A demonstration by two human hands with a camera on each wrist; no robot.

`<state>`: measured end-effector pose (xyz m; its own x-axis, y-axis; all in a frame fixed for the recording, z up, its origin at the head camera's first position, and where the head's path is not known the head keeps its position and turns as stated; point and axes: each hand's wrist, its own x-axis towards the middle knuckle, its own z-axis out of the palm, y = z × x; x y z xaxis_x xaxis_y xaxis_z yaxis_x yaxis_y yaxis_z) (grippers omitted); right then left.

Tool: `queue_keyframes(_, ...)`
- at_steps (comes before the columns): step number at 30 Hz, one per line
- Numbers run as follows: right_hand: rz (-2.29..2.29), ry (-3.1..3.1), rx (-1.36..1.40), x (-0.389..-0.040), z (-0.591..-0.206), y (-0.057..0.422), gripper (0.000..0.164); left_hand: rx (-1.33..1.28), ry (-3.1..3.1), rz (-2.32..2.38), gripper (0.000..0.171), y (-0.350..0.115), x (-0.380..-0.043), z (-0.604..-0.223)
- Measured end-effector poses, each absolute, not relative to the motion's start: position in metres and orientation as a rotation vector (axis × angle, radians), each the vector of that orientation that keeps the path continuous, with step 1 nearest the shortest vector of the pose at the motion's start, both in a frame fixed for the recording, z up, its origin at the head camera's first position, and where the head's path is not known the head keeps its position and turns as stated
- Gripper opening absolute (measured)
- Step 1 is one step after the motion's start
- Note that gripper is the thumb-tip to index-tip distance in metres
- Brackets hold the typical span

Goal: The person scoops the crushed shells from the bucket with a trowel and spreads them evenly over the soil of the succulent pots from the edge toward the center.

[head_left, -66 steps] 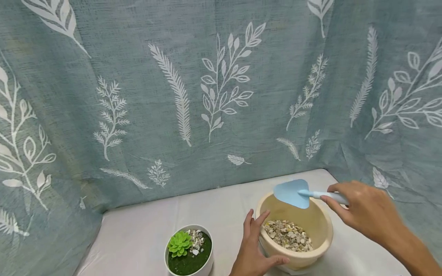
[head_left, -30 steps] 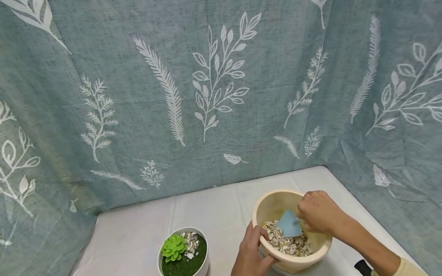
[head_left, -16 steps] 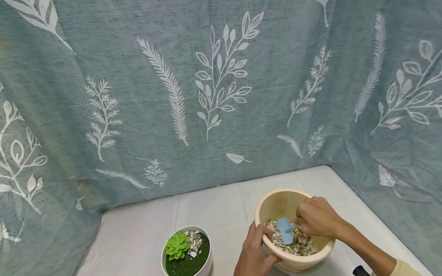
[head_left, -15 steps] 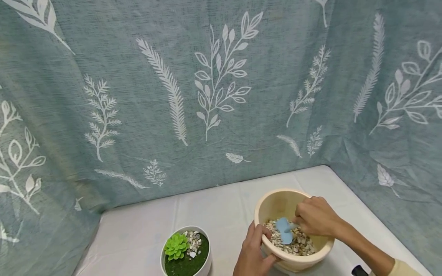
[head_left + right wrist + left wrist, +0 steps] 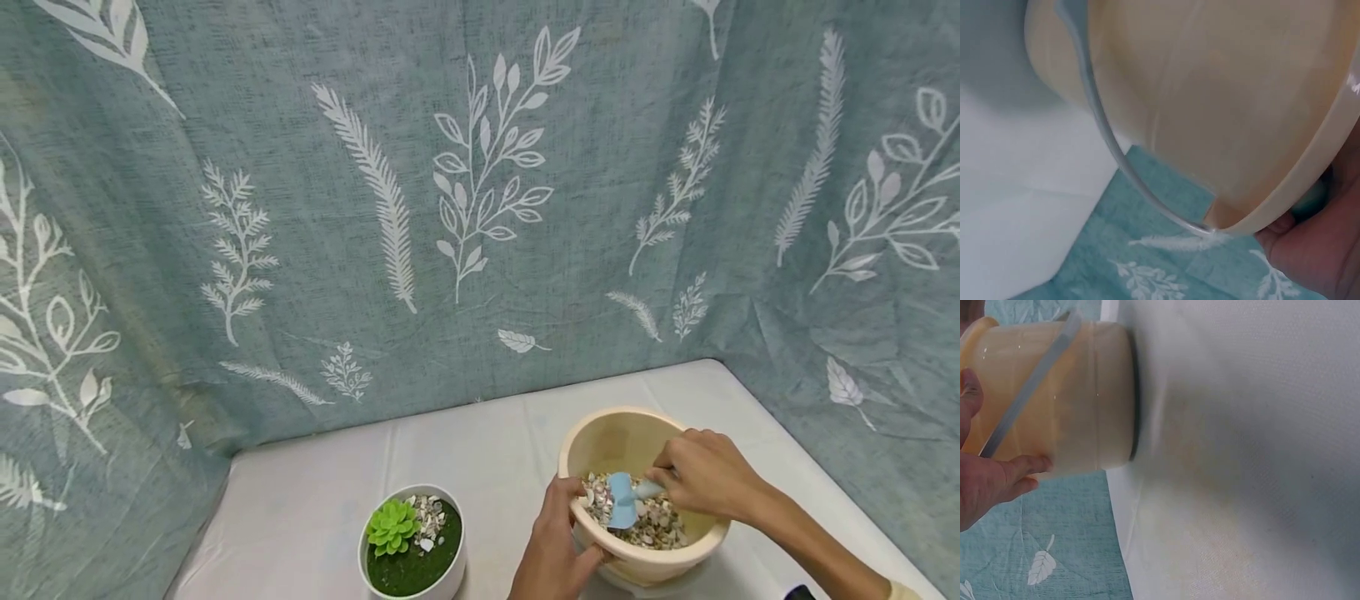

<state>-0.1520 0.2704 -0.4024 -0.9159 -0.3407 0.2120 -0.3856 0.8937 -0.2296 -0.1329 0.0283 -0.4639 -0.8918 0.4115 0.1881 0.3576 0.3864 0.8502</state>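
Note:
A cream bucket (image 5: 611, 446) stands tilted toward me on the right side of the table, with pale pebbles (image 5: 663, 527) in its bottom. My left hand (image 5: 553, 542) grips the near-left of it, fingers over the rim and thumb on the outer wall. In the left wrist view, fingers of that left hand (image 5: 988, 487) lie along the bucket's side. Reaching in over the far-right rim, my right hand (image 5: 703, 473) grips the handle of a light blue toy shovel (image 5: 622, 502). The shovel's blade rests among the pebbles. A grey bail handle (image 5: 1105, 134) hangs outside the bucket.
Left of the bucket stands a white pot (image 5: 459, 554) holding a green succulent (image 5: 392, 527), white stones (image 5: 428, 518) and dark green moss (image 5: 408, 575). A white cloth (image 5: 315, 492) covers the table. A teal leaf-print curtain (image 5: 300, 250) hangs behind it and at the sides.
The shovel went from above the bucket down into the pebbles, and its blade has since turned. My left hand closed from spread fingers onto the rim. The view shifted slightly.

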Motion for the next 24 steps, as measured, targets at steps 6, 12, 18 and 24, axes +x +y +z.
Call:
queue_keyframes(6, 0.396, -2.931, 0.456, -0.15, -0.388, 0.277, 0.015, 0.695, 2.516, 1.582, 0.066, 0.027, -0.132, -0.464)
queue_keyframes(12, 0.463, -2.937, 0.42, -0.149, -0.381, 0.291, 0.016, 0.704, 2.527, 1.6, 0.084, 0.023, -0.129, -0.462)
queue_keyframes(18, 0.519, -2.935, 0.419, -0.147, -0.38, 0.301, 0.016, 0.715, 2.551, 1.579, 0.094, 0.021, -0.131, -0.462)
queue_keyframes(24, 0.502, -2.865, 0.439, -0.142, -0.372, 0.308, 0.011, 0.696, 2.551, 1.625, 0.097, 0.018, -0.131, -0.467)
